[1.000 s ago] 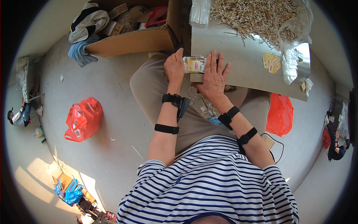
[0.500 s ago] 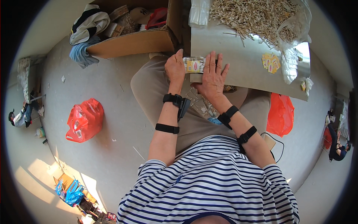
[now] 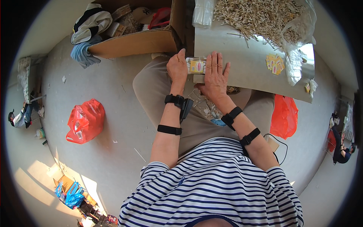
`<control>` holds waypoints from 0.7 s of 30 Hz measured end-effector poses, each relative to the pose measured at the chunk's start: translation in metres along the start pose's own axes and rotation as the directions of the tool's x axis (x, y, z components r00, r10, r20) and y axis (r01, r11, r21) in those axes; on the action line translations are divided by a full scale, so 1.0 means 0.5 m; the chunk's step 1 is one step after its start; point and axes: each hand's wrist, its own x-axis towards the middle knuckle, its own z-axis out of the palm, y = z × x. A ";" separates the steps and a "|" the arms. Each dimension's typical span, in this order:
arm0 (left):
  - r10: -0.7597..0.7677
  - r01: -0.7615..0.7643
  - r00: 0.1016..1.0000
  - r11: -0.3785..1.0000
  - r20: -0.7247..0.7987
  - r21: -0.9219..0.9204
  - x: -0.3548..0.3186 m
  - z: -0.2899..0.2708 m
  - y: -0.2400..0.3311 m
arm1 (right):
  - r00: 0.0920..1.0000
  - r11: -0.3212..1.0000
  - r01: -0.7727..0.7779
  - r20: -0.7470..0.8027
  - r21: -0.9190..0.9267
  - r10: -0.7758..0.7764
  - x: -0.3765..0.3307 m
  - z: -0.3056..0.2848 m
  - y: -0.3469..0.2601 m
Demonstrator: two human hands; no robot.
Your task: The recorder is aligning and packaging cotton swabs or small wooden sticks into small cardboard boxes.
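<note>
A clear pack of cotton swabs (image 3: 196,66) with a yellow label lies at the near left corner of the metal-topped table (image 3: 242,68), between my two hands. My left hand (image 3: 176,70) is closed at the pack's left end, its fingertips partly hidden. Against the right end rests my right hand (image 3: 215,77), its fingers stretched out flat and the thumb pointing left. A big heap of loose cotton swabs (image 3: 257,19) covers the far part of the table. Small yellow labels (image 3: 275,64) lie scattered to the right of my right hand.
A cardboard box (image 3: 138,43) with packs and cloths stands at the far left. Clear plastic bags (image 3: 204,14) lie by the heap. Red plastic bags, one on the floor (image 3: 86,121) and one under the table (image 3: 283,115), flank my legs. Other people sit at both far sides.
The fingers of my right hand have drawn closer together over the pack's right end. My left hand has hardly moved, and the pack stays in about the same place.
</note>
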 end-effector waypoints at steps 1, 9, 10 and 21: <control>0.012 -0.013 1.000 0.999 -0.024 -0.040 -0.001 0.000 -0.009 | 1.000 1.000 0.004 0.002 -0.012 -0.004 -0.001 0.000 -0.001; -0.178 0.249 0.966 0.846 0.189 -0.472 0.039 -0.023 -0.031 | 1.000 1.000 0.012 -0.021 0.019 -0.011 -0.003 0.000 0.004; -0.155 0.238 0.964 0.866 0.217 -0.440 0.048 -0.023 -0.035 | 1.000 1.000 0.013 -0.021 0.014 -0.013 -0.003 -0.001 0.002; -0.089 0.172 0.960 0.937 0.266 -0.306 0.037 0.009 -0.037 | 1.000 1.000 0.006 -0.021 0.009 -0.006 -0.001 0.002 -0.005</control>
